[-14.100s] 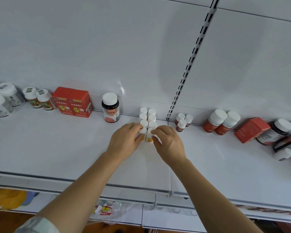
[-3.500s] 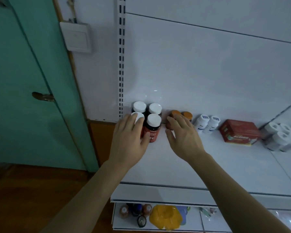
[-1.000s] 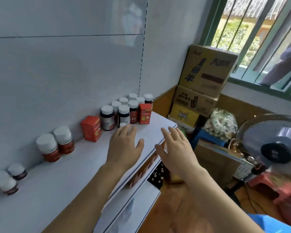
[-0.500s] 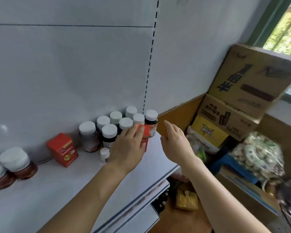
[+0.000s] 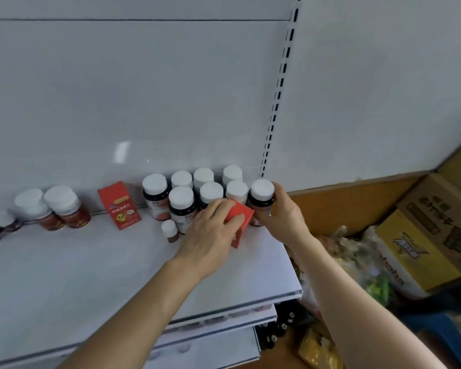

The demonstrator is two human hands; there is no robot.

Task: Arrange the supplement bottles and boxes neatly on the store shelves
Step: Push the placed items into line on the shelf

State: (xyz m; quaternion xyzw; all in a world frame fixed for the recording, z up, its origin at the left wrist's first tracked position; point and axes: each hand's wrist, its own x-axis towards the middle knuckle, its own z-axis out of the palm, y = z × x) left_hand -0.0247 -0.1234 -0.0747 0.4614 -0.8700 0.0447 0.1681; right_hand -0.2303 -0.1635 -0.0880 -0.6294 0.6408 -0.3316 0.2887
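At the right end of the white shelf [image 5: 91, 275], my left hand [image 5: 210, 230] grips a small red box [image 5: 242, 222] standing in front of a cluster of several white-capped bottles [image 5: 194, 190]. My right hand [image 5: 285, 214] is curled round a dark white-capped bottle [image 5: 261, 198] at the cluster's right edge. A tiny white-capped bottle [image 5: 170, 230] stands just left of my left hand. Another red box [image 5: 119, 206] stands further left, tilted, near the back wall.
Two red-brown bottles [image 5: 59, 206] and some small bottles [image 5: 0, 222] line the shelf's left part. The shelf ends just right of my hands. Beyond it, cardboard boxes [image 5: 421, 230] and plastic bags [image 5: 357, 262] are piled on the floor. A lower shelf [image 5: 218, 342] sits below.
My left hand has closed on the red box. My right hand has reached in and taken hold of the rightmost dark bottle. The camera view has swung left and down toward the shelf.
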